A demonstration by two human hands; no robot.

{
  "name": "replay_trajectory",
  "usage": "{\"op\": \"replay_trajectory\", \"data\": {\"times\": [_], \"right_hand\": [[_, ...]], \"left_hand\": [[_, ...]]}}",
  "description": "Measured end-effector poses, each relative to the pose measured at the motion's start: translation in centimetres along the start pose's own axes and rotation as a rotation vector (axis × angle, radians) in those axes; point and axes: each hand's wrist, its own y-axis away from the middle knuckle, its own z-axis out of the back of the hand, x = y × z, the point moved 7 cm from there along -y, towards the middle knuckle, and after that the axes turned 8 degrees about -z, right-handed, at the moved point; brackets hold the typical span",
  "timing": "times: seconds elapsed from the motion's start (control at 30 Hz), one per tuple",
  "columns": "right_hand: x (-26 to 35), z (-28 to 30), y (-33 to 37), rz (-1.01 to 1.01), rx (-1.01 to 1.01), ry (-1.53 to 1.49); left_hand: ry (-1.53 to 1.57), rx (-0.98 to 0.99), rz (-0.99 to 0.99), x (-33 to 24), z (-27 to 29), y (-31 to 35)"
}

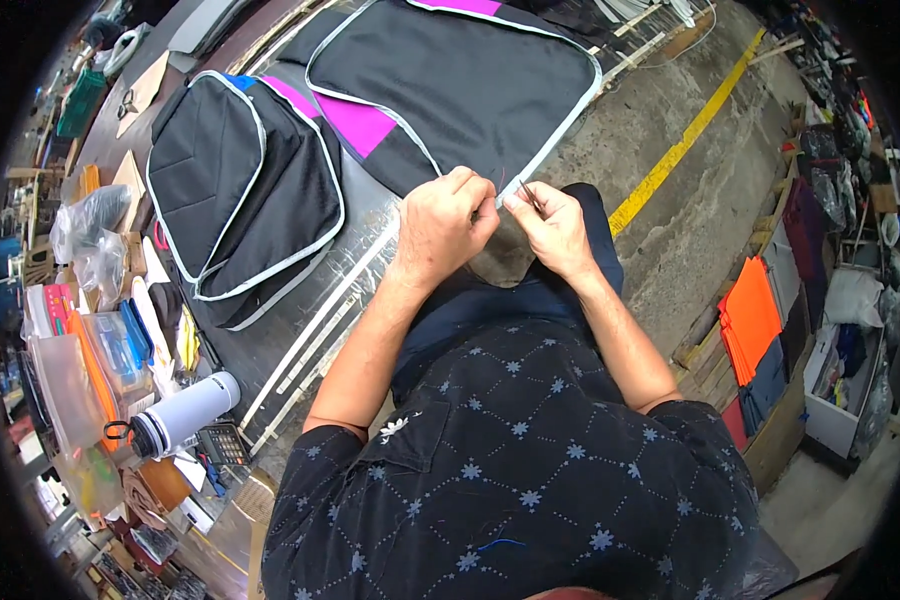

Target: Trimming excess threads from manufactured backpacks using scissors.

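A black fabric bag panel with grey edge binding and magenta patches lies across the far side of the table, its near corner reaching my hands. My left hand is closed at that corner; its fingertips hide what they pinch. A thin reddish thread stands up beside them. My right hand is closed around small dark metal snips, with its thumb against the end of the grey binding. Left of my left forearm rests a black bag with the same grey binding and blue and magenta parts.
On the left of the table are a white bottle, a calculator, clear plastic boxes and scissors. Orange fabric hangs at the right, near a white bin. A yellow line crosses the concrete floor.
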Motion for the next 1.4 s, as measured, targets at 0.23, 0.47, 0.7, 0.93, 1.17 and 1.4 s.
{"op": "replay_trajectory", "data": {"times": [0.23, 0.47, 0.7, 0.93, 1.17, 1.4], "right_hand": [[-1.2, 0.2, 0.2, 0.006, 0.029, -0.014], [-1.9, 0.2, 0.0, 0.027, 0.031, -0.061], [-2.4, 0.0, 0.1, 0.017, 0.053, -0.095], [-3.0, 0.1, 0.0, 0.009, 0.047, -0.145], [-3.1, 0.9, 0.1, -0.049, -0.083, -0.152], [-3.2, 1.0, -0.9, -0.059, -0.081, -0.259]], "left_hand": [[0.265, -0.064, 0.306, 1.8, -0.3, 0.9], [0.223, 0.036, 0.225, 0.7, 0.3, 0.8], [0.041, 0.092, 0.004, 0.7, -0.7, 0.4], [-0.244, 0.007, 0.041, 0.5, 0.7, -0.2], [0.070, 0.145, 0.039, 0.2, -0.8, 2.0], [0.057, 0.074, 0.078, 0.2, -1.2, 1.9]]}}
